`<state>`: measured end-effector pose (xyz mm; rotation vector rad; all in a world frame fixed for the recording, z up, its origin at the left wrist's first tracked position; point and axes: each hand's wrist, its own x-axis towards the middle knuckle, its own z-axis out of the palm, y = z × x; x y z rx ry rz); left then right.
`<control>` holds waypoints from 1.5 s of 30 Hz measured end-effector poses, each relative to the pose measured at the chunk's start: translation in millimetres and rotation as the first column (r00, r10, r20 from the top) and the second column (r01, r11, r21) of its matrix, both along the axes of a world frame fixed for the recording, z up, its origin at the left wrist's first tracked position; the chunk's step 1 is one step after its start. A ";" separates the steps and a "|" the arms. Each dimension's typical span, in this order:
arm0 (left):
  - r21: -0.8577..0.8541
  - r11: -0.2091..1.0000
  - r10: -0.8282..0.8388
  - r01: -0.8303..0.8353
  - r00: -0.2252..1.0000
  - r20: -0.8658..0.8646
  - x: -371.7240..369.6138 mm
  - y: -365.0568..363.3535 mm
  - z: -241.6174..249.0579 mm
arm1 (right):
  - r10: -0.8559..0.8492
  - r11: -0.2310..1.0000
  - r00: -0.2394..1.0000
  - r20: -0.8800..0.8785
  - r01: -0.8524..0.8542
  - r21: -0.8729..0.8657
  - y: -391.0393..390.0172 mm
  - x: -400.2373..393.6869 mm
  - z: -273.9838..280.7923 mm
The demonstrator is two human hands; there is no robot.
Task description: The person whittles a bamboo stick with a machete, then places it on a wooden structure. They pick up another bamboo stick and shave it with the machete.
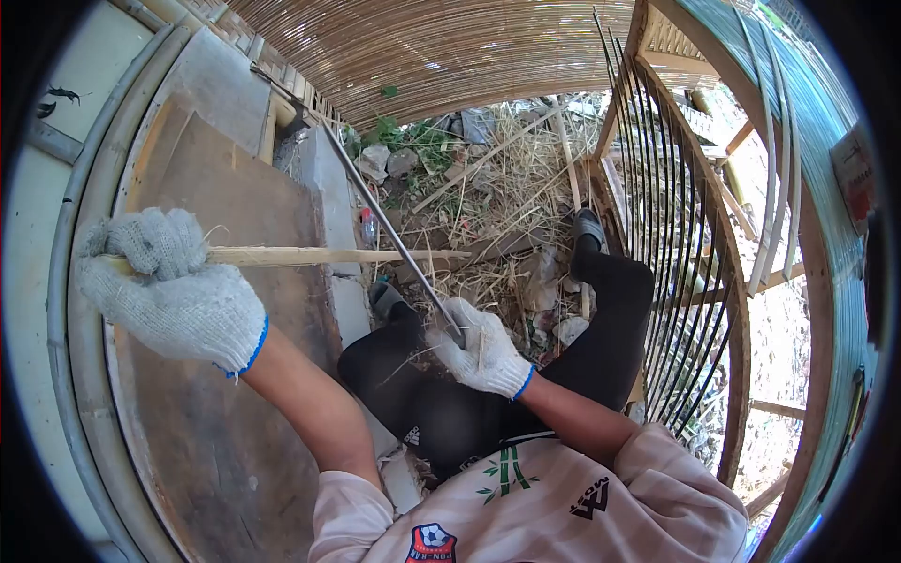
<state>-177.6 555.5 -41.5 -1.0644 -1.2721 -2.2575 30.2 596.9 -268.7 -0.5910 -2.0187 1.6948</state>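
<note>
My left hand (174,281), in a white knitted glove with a blue cuff, is closed in a fist around a pale bamboo strip (291,256). The strip points right across the middle of the view and thins toward its far end. In my right hand (481,347), gloved the same way, is the near end of a long, thin, dark metal bar (380,212). From this grip over my lap, the bar slants up and left, crossing the strip. Thin shavings cling to the right glove and lie on my dark trousers (450,403).
A worn brown board (225,375) lies to the left beside a concrete ledge (345,225). Bamboo scraps and straw (507,188) litter the ground between my feet. Dark rods (671,206) lean on a wooden frame (718,216) at right. Behind hangs a slatted bamboo screen (450,47).
</note>
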 end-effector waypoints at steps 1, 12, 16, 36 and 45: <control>-0.004 1.000 0.014 -0.014 0.998 -0.061 -0.5 -2.3 -2.1 | 0.001 1.000 1.000 0.000 -0.001 -0.006 1.1 -0.4 11.2; 0.062 0.998 0.021 -0.016 0.996 -0.089 7.3 -17.7 -10.5 | 0.215 0.974 0.972 -0.099 -0.221 -0.050 -26.5 -4.4 70.0; 0.094 0.994 0.051 -0.049 0.998 -0.023 7.5 -26.3 -13.5 | 0.227 0.973 0.973 -0.037 -0.228 -0.042 -31.4 -9.4 63.5; 0.140 0.972 0.171 -0.191 0.975 0.143 -21.7 -61.9 -16.2 | 0.114 0.984 0.974 0.194 -0.138 0.115 -43.0 -1.6 19.5; 0.125 0.962 0.229 -0.242 0.967 0.108 -27.8 -57.1 -14.5 | 0.130 0.990 0.980 0.153 -0.135 0.025 -36.9 -16.4 10.9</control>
